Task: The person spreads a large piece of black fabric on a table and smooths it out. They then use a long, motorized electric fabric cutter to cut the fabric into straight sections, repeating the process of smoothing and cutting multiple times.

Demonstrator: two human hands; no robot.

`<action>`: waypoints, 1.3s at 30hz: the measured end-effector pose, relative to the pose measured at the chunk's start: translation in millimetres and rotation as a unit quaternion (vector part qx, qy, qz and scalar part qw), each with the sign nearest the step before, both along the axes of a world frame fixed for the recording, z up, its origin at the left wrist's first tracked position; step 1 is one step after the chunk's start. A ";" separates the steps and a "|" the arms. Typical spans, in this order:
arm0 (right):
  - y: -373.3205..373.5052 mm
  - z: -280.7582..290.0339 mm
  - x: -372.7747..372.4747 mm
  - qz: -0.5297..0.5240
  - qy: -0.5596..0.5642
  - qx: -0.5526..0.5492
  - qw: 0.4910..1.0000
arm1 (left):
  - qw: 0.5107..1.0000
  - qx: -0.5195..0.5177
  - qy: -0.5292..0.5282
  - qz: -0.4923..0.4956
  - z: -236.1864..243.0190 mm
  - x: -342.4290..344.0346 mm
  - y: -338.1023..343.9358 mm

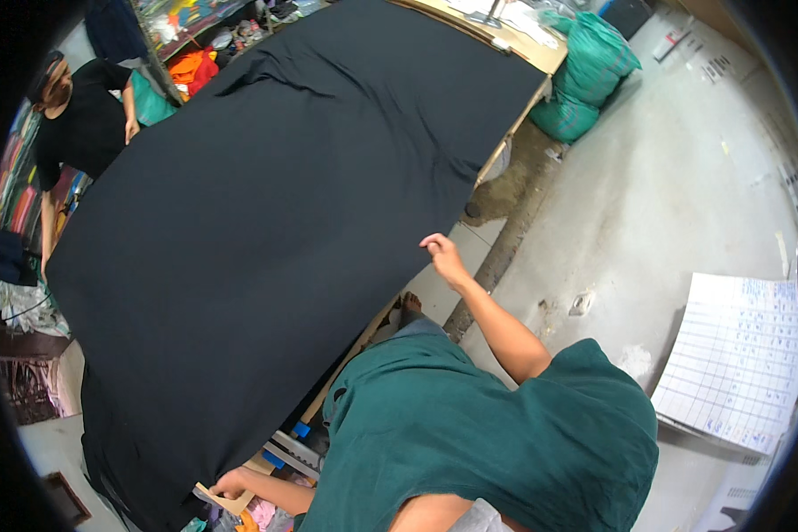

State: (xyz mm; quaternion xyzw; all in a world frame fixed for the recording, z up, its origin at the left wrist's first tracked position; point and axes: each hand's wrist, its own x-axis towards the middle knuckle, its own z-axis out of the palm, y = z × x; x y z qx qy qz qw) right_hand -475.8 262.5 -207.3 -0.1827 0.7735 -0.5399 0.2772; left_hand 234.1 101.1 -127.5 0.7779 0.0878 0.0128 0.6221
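Note:
A large black fabric [266, 204] covers the long table, with creases toward its far end. My right hand [443, 254] is at the fabric's right edge, fingers loosely bent and slightly apart, with nothing visible in them. At the bottom, my left hand [229, 483] has its fingers closed on the fabric at the table's near corner, beside a light wooden piece [239, 501], and is partly hidden there.
A co-worker [89, 115] leans at the fabric's left edge, both hands on it. Stacked cloths [22, 168] line the left. Green sacks [585, 80] stand by the far right corner. The pale wall [621, 213] bears a gridded paper chart [727, 359] at right.

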 end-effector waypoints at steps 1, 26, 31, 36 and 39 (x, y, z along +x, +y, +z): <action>-2.2 -3.7 13.7 0.016 0.031 0.029 0.999 | 1.000 0.007 0.017 0.001 -13.8 16.6 4.0; -33.0 9.8 116.2 0.158 -0.178 0.087 0.967 | 0.934 0.259 -0.116 -0.217 -109.6 26.5 55.0; -30.3 4.0 119.1 0.179 -0.170 0.079 0.966 | 0.947 0.238 -0.134 -0.170 -85.8 47.9 60.9; -33.0 -1.2 129.9 0.157 -0.175 0.083 0.969 | 0.959 0.228 -0.067 -0.154 -101.7 59.3 72.7; -33.9 0.7 131.2 0.148 -0.167 0.100 0.970 | 0.959 0.234 -0.065 -0.149 -117.1 65.3 78.7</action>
